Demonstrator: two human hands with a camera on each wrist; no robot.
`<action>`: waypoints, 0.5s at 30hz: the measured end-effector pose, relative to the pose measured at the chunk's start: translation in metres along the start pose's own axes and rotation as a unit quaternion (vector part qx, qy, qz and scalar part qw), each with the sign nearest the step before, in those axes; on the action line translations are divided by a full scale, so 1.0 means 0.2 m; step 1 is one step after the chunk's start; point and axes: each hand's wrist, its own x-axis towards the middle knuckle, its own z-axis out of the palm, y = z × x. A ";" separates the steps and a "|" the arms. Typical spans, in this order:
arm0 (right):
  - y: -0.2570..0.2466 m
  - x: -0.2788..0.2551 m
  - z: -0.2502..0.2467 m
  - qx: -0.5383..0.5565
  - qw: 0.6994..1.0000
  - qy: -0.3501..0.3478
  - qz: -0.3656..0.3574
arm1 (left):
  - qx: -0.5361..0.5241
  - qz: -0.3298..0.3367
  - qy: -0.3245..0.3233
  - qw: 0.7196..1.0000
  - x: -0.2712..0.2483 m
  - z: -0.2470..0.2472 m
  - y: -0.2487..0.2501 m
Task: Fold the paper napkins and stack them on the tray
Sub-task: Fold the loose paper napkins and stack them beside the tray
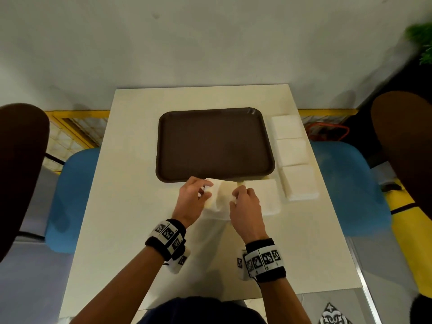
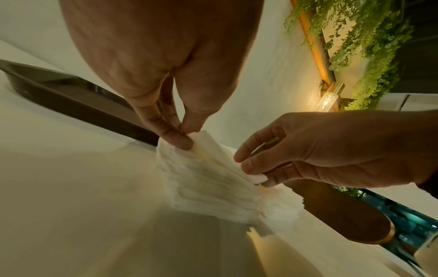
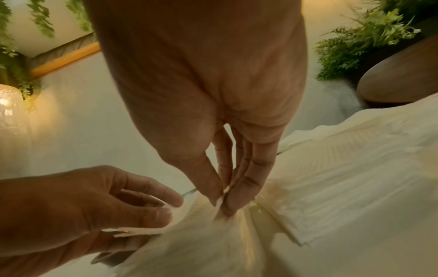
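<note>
Both hands on one napkin (image 1: 218,195), just at 6 o'clock of the tray (image 1: 163,146), on the table (image 1: 131,136). Left hand (image 1: 191,199) pinches the napkin's left far corner, thumb + index; clear in the left wrist view, fingertips (image 2: 182,142) clamp the raised edge. Right hand (image 1: 245,202) pinches the opposite corner, thumb vs. two fingers (image 3: 239,195). Napkin is lifted at the far edge and sags in the middle, near edge on the table. Looks mid-fold to me.

Tray has no napkins on it. Three unfolded stacks (image 1: 292,153) run along its 3 o'clock side, another napkin (image 1: 268,197) lies just right of the right hand, touching or nearly touching the held one; can't tell which.

Risks as I see them:
- Thin soft paper, pinch at corners only. Pull hands apart too hard → tear at a corner.
- Plies look separated at the left pinch. If only the top ply is held, the fold goes skewed or layers split.
- Sag in the middle → crease lands off-centre, edges don't line up. Needs equal tension both sides before laying it down.
- Held napkin sits right by the tray's near rim. Far edge may catch on the rim and crumple.
- The napkin at 3 o'clock of the right hand is close. Sleeve-less wrist or wrist band (image 1: 264,260) sweeping over may drag it, or it gets picked up along w/ the held one.
- Light sheets: a quick move could shift the side stacks toward the table's right edge, which is near them.
</note>
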 end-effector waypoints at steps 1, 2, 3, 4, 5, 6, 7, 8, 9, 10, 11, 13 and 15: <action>0.00 0.00 0.00 -0.008 1.000 -0.003 -0.002 | 0.001 -0.004 0.000 1.000 0.00 0.00 -0.01; 0.01 0.00 0.01 -0.015 1.000 -0.006 -0.006 | -0.001 -0.009 0.001 1.000 0.00 0.01 -0.01; 0.01 0.00 0.02 -0.023 1.000 -0.007 -0.010 | -0.003 -0.015 -0.001 1.000 0.01 0.01 -0.02; 0.02 0.01 0.03 -0.034 0.999 -0.008 -0.014 | -0.002 -0.021 -0.004 1.000 0.01 0.01 -0.02; 0.02 0.01 0.04 -0.046 0.999 -0.007 -0.017 | 0.000 -0.027 -0.007 1.000 0.01 0.01 -0.02; 0.02 0.01 0.05 -0.057 0.998 -0.004 -0.018 | -0.001 -0.032 -0.012 0.999 0.01 0.01 -0.02; 0.03 0.02 0.06 -0.067 0.998 0.001 -0.020 | -0.001 -0.038 -0.015 0.999 0.01 0.01 -0.02; 0.03 0.02 0.08 -0.074 0.997 0.005 -0.022 | 0.002 -0.043 -0.015 0.999 0.00 0.02 -0.02; 0.03 0.02 0.09 -0.078 0.997 0.008 -0.023 | 0.009 -0.050 -0.017 0.999 0.00 0.02 -0.01; 0.03 0.02 0.10 -0.078 0.997 0.007 -0.022 | 0.015 -0.058 -0.017 0.998 0.00 0.03 -0.01; 0.03 0.02 0.10 -0.074 0.997 0.004 -0.021 | 0.021 -0.070 -0.018 0.997 -0.01 0.04 0.00; 0.03 0.02 0.12 -0.065 0.998 -0.001 -0.018 | 0.024 -0.092 -0.011 0.995 -0.03 0.06 0.03; 0.02 0.02 0.14 -0.053 0.998 -0.002 -0.022 | 0.000 -0.108 0.005 0.994 -0.05 0.07 0.06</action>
